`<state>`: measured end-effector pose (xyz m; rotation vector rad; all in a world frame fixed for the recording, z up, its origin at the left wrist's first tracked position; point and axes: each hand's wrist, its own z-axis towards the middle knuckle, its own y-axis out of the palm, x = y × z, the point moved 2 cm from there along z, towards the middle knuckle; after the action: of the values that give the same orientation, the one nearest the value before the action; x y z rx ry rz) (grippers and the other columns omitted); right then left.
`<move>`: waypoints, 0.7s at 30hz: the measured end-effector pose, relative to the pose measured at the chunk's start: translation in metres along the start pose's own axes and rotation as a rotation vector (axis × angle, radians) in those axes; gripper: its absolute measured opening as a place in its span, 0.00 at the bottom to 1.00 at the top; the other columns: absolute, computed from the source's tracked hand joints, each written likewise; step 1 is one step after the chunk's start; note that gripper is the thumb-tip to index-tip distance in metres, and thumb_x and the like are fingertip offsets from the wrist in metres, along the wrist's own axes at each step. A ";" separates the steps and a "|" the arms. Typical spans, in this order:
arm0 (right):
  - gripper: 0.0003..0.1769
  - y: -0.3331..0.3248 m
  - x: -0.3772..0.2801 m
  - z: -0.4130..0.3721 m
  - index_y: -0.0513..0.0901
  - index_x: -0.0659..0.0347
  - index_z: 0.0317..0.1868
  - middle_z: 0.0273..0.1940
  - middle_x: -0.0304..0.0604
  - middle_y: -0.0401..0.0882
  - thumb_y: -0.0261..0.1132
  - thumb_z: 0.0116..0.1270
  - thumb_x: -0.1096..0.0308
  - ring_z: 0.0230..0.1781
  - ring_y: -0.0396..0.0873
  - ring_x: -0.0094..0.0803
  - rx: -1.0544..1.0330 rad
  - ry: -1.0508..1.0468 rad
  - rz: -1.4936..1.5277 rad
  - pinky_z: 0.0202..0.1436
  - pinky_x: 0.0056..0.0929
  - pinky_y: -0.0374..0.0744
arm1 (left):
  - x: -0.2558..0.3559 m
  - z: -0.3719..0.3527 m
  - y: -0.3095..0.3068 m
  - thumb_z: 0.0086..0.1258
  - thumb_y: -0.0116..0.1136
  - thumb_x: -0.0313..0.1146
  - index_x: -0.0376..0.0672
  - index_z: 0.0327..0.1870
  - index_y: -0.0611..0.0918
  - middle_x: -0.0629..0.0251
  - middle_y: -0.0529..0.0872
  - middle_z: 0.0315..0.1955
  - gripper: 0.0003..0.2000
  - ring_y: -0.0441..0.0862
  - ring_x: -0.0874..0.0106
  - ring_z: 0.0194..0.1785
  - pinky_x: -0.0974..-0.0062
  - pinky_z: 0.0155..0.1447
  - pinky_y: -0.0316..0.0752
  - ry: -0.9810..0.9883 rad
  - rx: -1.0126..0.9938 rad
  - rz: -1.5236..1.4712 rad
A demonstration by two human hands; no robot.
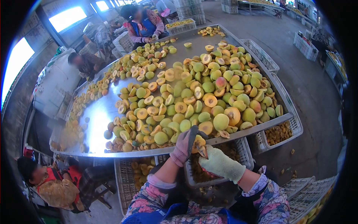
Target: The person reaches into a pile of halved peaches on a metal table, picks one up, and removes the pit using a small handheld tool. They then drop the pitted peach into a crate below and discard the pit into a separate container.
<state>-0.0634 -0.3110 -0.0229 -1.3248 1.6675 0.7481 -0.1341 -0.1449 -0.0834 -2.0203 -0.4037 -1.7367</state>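
left hand (182, 146) and right hand (220, 164) around a peach half (198, 143) by the steel table (97, 115)

Floral sleeves, a pink glove (181, 146) left, a pale green glove (220, 163) right.

No text, label, brand, number or sign can be read anywhere in the view. No lettering can be made out on the metal table (97, 112). The white plastic crates (244, 147) below its near edge are seen as bare mesh only. Whatever may be printed on the stacked crates (188, 9) beyond its far end is too small and blurred to be told.
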 end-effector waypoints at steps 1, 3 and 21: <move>0.11 0.000 -0.001 -0.001 0.70 0.60 0.46 0.26 0.40 0.76 0.60 0.70 0.65 0.17 0.72 0.23 0.000 0.001 0.001 0.20 0.25 0.75 | -0.001 -0.001 0.003 0.70 0.62 0.39 0.35 0.55 0.77 0.58 0.86 0.37 0.19 0.86 0.64 0.39 0.70 0.43 0.81 -0.001 -0.001 0.000; 0.12 -0.001 -0.004 -0.003 0.70 0.61 0.47 0.26 0.40 0.76 0.60 0.70 0.65 0.17 0.73 0.24 -0.075 0.067 0.157 0.20 0.25 0.75 | 0.015 -0.010 0.011 0.79 0.48 0.43 0.35 0.51 0.80 0.61 0.86 0.33 0.18 0.85 0.69 0.38 0.71 0.43 0.80 0.925 0.358 0.770; 0.10 -0.005 0.005 -0.004 0.71 0.57 0.44 0.25 0.37 0.75 0.60 0.68 0.63 0.17 0.71 0.23 -0.250 0.129 0.307 0.20 0.25 0.74 | 0.028 -0.014 0.016 0.68 0.61 0.32 0.35 0.46 0.80 0.58 0.87 0.37 0.11 0.86 0.62 0.39 0.68 0.45 0.80 0.684 0.141 0.305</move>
<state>-0.0602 -0.3178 -0.0251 -1.3228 1.9572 1.1005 -0.1333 -0.1679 -0.0570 -1.2037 0.0101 -1.9862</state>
